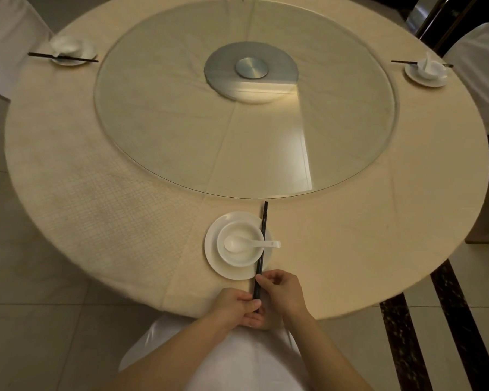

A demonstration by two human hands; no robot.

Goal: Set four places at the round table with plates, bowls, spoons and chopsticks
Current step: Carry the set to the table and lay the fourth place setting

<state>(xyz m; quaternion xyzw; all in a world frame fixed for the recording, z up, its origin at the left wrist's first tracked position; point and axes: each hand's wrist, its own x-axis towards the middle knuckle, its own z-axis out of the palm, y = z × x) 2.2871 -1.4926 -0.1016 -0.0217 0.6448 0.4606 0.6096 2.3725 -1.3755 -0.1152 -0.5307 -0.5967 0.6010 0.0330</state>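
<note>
Pinching the near end of the chopsticks [261,249], the left hand [239,306] and right hand [281,290] align them across the plate [213,249] edge, just beside the bowl [239,259] with its spoon [249,244]. This looks like the last place; next, release them straight.

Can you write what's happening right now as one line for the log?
step: placing chopsticks | left hand: holds near end | right hand: pinches shaft | lie across plate rim, beside bowl with spoon
</note>
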